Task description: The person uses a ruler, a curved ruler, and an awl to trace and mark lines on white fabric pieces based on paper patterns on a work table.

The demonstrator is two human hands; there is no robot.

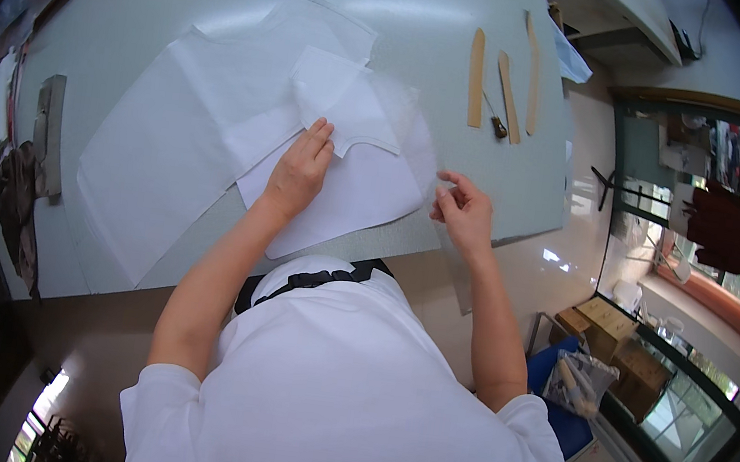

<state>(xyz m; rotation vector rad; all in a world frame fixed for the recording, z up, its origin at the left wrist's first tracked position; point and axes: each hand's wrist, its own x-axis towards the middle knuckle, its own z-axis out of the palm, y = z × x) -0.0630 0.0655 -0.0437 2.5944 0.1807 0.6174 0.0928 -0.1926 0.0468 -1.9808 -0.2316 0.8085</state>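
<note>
My left hand (301, 167) presses down with straight fingers at the lower edge of a small white cut piece (350, 107), with a curved notch in its side. Under it lie a large white sheet-like panel (169, 116) and another white piece with a rounded edge (354, 194); cloth or paper, I cannot tell. My right hand (465, 215), fingers curled, hovers by the table's front edge, just right of the rounded piece. Below it a clear strip (455, 269), perhaps a plastic ruler, hangs past the edge; whether the hand grips it is unclear.
Several tan pattern strips (477, 78) and a dark-handled awl (498, 127) lie on the grey-green table (430, 24) at right. A grey metal bar (49, 136) and piled cloth (17, 201) occupy its left. Cardboard boxes (640, 375) stand beyond the right side.
</note>
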